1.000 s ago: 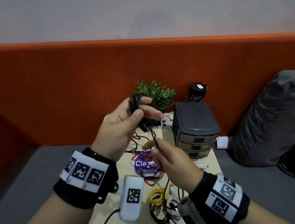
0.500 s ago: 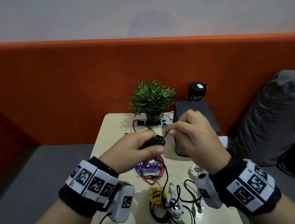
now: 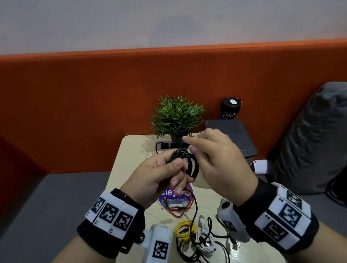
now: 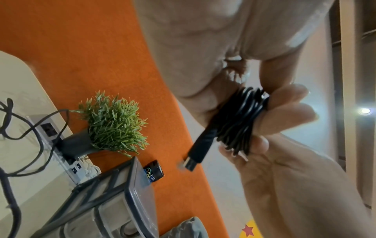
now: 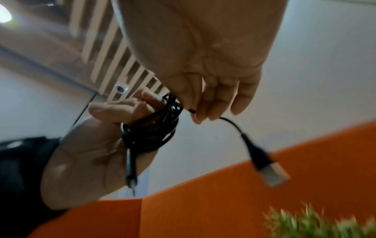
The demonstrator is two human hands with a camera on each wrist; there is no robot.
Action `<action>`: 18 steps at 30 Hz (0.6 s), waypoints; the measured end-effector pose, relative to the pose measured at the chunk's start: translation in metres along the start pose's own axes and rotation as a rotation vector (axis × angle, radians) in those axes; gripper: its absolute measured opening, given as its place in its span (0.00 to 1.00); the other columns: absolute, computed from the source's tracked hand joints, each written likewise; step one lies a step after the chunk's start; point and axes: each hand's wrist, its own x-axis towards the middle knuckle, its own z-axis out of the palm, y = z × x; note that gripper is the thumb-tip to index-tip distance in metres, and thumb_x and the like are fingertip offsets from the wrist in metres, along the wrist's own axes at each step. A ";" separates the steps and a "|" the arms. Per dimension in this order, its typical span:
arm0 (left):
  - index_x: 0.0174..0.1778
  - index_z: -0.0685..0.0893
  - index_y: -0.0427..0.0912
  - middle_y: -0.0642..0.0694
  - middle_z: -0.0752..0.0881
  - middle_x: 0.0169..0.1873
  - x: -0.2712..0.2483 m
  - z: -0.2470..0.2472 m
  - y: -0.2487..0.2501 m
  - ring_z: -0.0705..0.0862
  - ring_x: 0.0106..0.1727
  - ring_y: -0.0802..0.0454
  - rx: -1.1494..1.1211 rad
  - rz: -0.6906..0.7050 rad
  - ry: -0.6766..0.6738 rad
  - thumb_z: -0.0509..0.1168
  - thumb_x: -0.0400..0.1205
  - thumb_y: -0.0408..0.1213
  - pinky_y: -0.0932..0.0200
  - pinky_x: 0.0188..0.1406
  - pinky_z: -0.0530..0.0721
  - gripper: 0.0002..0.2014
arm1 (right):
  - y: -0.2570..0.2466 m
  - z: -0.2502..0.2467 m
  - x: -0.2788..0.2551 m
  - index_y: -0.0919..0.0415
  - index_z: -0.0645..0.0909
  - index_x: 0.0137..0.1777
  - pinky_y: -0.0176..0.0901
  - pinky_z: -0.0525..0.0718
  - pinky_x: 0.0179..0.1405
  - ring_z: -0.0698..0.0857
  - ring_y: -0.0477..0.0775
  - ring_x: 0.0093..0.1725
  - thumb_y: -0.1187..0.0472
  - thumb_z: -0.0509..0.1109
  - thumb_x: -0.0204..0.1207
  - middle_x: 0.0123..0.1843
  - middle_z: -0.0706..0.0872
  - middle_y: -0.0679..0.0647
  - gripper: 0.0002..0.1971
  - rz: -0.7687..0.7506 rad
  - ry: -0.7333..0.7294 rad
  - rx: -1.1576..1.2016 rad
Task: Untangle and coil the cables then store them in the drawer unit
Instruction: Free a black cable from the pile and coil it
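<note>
A black cable (image 3: 188, 161) wound into a small coil (image 4: 242, 119) sits in my left hand (image 3: 161, 178), fingers and thumb curled round it above the table. My right hand (image 3: 218, 161) pinches the cable's free end (image 5: 192, 111) right beside the coil; the USB plug (image 5: 268, 167) hangs loose past the fingertips. One black strand hangs from the coil to the table. The dark grey drawer unit (image 3: 233, 139) stands at the table's far right, behind my right hand, largely hidden. On the table near me lie a red cable (image 3: 178, 205), a yellow coil (image 3: 185, 230) and tangled white and black cables (image 3: 206, 245).
A potted green plant (image 3: 176, 116) and a power strip (image 3: 164, 146) stand at the far edge of the small beige table (image 3: 126, 155). A black can (image 3: 230, 110) sits behind the drawer unit. A grey cushion (image 3: 322, 140) lies to the right; an orange partition backs everything.
Both hands came down from in front of the plant towards the table. My right hand rose from below the coil to beside it, drawing the cable end round the coil.
</note>
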 end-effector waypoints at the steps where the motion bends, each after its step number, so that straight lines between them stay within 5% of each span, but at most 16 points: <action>1: 0.39 0.83 0.42 0.51 0.75 0.18 0.000 0.001 0.000 0.78 0.21 0.54 -0.017 0.006 0.001 0.73 0.74 0.48 0.59 0.46 0.83 0.12 | -0.002 -0.002 -0.001 0.58 0.84 0.64 0.37 0.71 0.47 0.76 0.47 0.49 0.60 0.58 0.79 0.45 0.80 0.49 0.19 0.085 -0.074 0.198; 4: 0.38 0.84 0.43 0.52 0.75 0.18 0.000 0.004 0.001 0.78 0.21 0.54 -0.091 0.021 0.014 0.74 0.72 0.47 0.60 0.45 0.83 0.11 | -0.005 -0.011 -0.004 0.54 0.80 0.70 0.27 0.73 0.57 0.79 0.40 0.60 0.60 0.58 0.74 0.56 0.82 0.44 0.24 0.257 -0.253 0.603; 7: 0.36 0.84 0.43 0.51 0.75 0.18 -0.001 0.005 0.001 0.77 0.20 0.54 -0.174 0.015 -0.002 0.75 0.72 0.45 0.61 0.41 0.83 0.11 | -0.006 -0.009 -0.006 0.50 0.80 0.69 0.34 0.78 0.61 0.81 0.39 0.59 0.61 0.67 0.73 0.55 0.82 0.40 0.23 0.260 -0.310 0.590; 9: 0.37 0.83 0.42 0.51 0.75 0.18 0.000 0.006 0.001 0.77 0.20 0.55 -0.173 0.007 -0.022 0.74 0.73 0.45 0.60 0.42 0.84 0.10 | -0.009 -0.005 -0.007 0.42 0.86 0.56 0.40 0.83 0.54 0.84 0.42 0.50 0.68 0.68 0.74 0.49 0.83 0.42 0.19 0.260 -0.297 0.535; 12: 0.37 0.83 0.42 0.50 0.76 0.19 0.000 0.005 0.002 0.79 0.22 0.53 -0.147 -0.008 -0.015 0.75 0.73 0.45 0.60 0.42 0.84 0.11 | -0.011 -0.004 -0.012 0.39 0.85 0.36 0.34 0.82 0.40 0.85 0.43 0.37 0.70 0.68 0.73 0.39 0.84 0.47 0.20 0.297 -0.220 0.541; 15: 0.37 0.86 0.42 0.47 0.82 0.22 0.000 0.006 0.002 0.84 0.27 0.51 -0.052 -0.034 0.025 0.77 0.69 0.45 0.63 0.35 0.84 0.11 | -0.013 -0.004 -0.014 0.43 0.85 0.36 0.23 0.76 0.35 0.83 0.36 0.35 0.68 0.70 0.74 0.33 0.86 0.44 0.16 0.337 -0.160 0.541; 18: 0.37 0.89 0.46 0.46 0.84 0.26 0.000 0.014 0.000 0.85 0.30 0.54 0.103 -0.008 0.127 0.72 0.73 0.34 0.65 0.35 0.82 0.02 | -0.011 -0.003 -0.015 0.43 0.84 0.38 0.23 0.75 0.35 0.83 0.35 0.36 0.66 0.71 0.74 0.33 0.86 0.42 0.13 0.355 -0.118 0.506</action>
